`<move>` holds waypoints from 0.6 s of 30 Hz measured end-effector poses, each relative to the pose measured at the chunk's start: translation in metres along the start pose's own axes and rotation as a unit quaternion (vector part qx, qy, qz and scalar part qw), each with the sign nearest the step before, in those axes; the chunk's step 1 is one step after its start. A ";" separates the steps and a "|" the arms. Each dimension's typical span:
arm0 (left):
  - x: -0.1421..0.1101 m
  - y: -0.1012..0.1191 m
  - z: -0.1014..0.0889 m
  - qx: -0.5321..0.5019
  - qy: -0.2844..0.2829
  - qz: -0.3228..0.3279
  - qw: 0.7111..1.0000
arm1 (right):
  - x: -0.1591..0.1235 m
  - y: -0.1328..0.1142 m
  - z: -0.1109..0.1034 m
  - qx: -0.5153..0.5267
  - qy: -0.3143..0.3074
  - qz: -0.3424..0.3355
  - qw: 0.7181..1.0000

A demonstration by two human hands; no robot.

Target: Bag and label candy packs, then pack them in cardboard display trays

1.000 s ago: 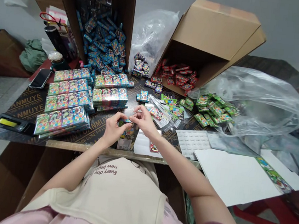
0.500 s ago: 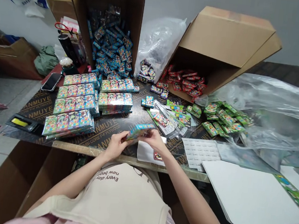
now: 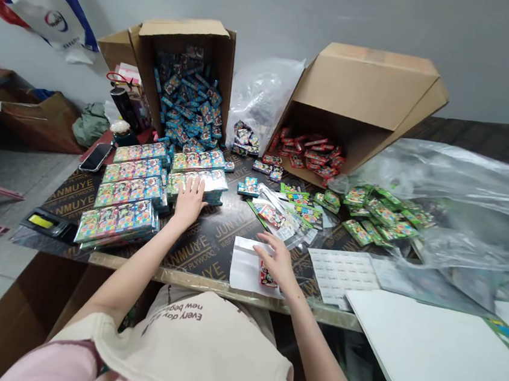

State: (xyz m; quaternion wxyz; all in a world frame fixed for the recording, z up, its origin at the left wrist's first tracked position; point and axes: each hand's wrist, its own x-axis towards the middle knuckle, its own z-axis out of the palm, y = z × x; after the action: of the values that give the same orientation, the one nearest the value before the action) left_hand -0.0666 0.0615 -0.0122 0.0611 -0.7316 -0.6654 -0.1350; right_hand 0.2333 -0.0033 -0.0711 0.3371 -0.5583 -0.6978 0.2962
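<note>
My left hand [image 3: 189, 197] lies flat, fingers spread, on a stack of shiny wrapped card packs [image 3: 210, 181] at the middle of the dark plywood table [image 3: 212, 244]. My right hand [image 3: 276, 261] rests with fingers apart on a white sheet [image 3: 244, 266] near the front edge, over a small red packet [image 3: 267, 275]. More wrapped stacks [image 3: 117, 220] lie in rows to the left.
A tipped box of blue packets [image 3: 189, 96] and a tipped box of red packets [image 3: 317, 148] stand at the back. Green packets [image 3: 379, 213] spill from a clear plastic bag [image 3: 462, 200] at right. White boards [image 3: 429, 348] overhang front right; a phone [image 3: 97, 156] lies left.
Both hands held one filled pack together in front of me. Now the left hand has carried it onto the stack and lies on it; the right hand dropped to the white sheet.
</note>
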 end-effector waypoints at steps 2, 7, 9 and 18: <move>0.002 -0.002 0.004 0.016 -0.020 0.001 1.000 | -0.011 0.005 -0.007 -0.037 -0.005 -0.006 0.999; -0.012 0.005 0.006 -0.031 0.030 0.010 0.999 | -0.036 0.015 -0.020 -0.122 -0.007 0.050 0.991; -0.025 0.020 0.012 -0.083 0.029 0.035 0.995 | -0.040 0.017 -0.023 -0.143 0.026 0.096 0.985; -0.059 0.105 0.058 -0.163 -0.156 0.172 0.959 | -0.035 -0.009 -0.010 -0.253 -0.015 0.134 0.958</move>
State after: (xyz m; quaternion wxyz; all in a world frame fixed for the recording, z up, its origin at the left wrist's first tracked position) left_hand 0.0390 0.0095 -0.0741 -0.1409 -0.8472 -0.4996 -0.1130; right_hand 0.2411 -0.0388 -0.0629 0.1318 -0.7093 -0.6734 0.1611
